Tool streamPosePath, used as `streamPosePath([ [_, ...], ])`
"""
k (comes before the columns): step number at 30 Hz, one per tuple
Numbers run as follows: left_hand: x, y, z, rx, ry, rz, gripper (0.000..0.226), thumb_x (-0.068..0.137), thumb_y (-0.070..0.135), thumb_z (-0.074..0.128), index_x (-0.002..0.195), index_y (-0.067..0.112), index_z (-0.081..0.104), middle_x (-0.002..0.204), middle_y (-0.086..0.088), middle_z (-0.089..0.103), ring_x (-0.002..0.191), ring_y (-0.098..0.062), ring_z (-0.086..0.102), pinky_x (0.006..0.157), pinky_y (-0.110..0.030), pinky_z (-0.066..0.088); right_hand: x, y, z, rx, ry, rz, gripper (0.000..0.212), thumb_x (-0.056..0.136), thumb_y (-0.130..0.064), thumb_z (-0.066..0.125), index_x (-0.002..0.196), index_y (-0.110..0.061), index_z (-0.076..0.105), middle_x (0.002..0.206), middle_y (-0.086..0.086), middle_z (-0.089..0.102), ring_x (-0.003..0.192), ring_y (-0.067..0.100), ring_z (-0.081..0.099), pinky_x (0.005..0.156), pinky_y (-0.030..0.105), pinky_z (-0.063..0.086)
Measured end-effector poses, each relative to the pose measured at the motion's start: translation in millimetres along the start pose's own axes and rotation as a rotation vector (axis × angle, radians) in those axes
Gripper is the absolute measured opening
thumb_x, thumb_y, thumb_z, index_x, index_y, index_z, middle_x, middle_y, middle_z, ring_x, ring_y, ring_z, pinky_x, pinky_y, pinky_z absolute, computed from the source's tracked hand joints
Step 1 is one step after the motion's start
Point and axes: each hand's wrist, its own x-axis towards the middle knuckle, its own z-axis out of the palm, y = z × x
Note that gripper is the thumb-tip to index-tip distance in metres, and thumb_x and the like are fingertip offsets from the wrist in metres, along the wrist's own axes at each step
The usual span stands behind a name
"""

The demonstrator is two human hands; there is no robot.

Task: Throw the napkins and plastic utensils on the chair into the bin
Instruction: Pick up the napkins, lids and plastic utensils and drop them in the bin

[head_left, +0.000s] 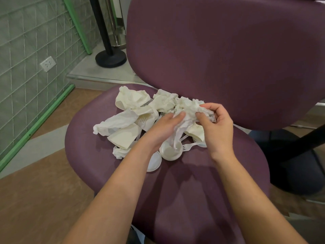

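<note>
a purple chair (202, 182) is filling most of the view, its backrest rising behind the seat. a heap of white napkins (130, 110) is lying on the back half of the seat, spreading from the left edge toward the middle. both forearms are reaching in from below. the right hand (217, 127) is curling its fingers (204, 116) round a crumpled napkin (189, 110), lifting it above the heap so a tail of it is hanging down. the left hand (163, 127) is lying palm-in against the same napkin, its fingers fairly straight and touching the paper from the left. 2 small white cups (171, 152) are sitting just beside each other at the front of the heap, one partly under the left wrist. a plastic fork (190, 147) is lying to the right of them, and another fork (143, 120) is showing among the napkins. a black stand base (110, 58) is resting on the floor behind the chair, near a white wall socket (47, 63).
</note>
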Motion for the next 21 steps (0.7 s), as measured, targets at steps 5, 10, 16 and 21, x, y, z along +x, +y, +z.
streamPosePath([
  [5,1.2,5.1,1.5,-0.389,-0.078,-0.042,0.051,0.097,0.048,0.048,0.129,0.010,0.059,0.125,-0.009,0.066,0.118,-0.024,0.062,0.100,-0.037,0.050,-12.6,13.8,0.5,-0.264,0.022,-0.134,0.022,0.086,-0.004,0.064,0.095,-0.022,0.072,0.106,-0.008,0.058,0.089,-0.007,0.053,0.078,0.008,0.040],
  [10,-6.5,12.3,5.0,-0.500,-0.139,-0.041,0.041,0.104,0.031,0.035,0.126,0.011,0.062,0.119,-0.009,0.067,0.104,-0.022,0.062,0.092,-0.033,0.049,-27.4,21.6,-0.1,-0.307,-0.200,-0.122,0.054,0.079,-0.032,0.077,0.129,-0.027,0.057,0.131,-0.011,0.043,0.123,-0.003,0.043,0.098,0.004,0.034],
  [16,-18.9,14.0,20.4,-0.473,-0.198,-0.051,0.044,0.103,0.032,0.036,0.134,0.009,0.056,0.129,-0.011,0.062,0.114,-0.024,0.061,0.100,-0.037,0.045,-30.2,24.7,-10.9,-0.464,-0.095,-0.200,0.047,0.081,-0.010,0.073,0.126,-0.018,0.061,0.125,-0.008,0.050,0.114,0.003,0.049,0.084,-0.005,0.029],
  [21,-31.3,15.0,44.6,-0.432,-0.238,-0.036,0.036,0.101,0.028,0.048,0.129,0.009,0.060,0.129,-0.009,0.064,0.122,-0.027,0.059,0.106,-0.039,0.046,-31.8,8.5,-41.3,-0.366,0.044,-0.155,0.019,0.089,-0.008,0.064,0.099,-0.022,0.072,0.107,-0.006,0.057,0.088,-0.004,0.055,0.072,0.004,0.039],
])
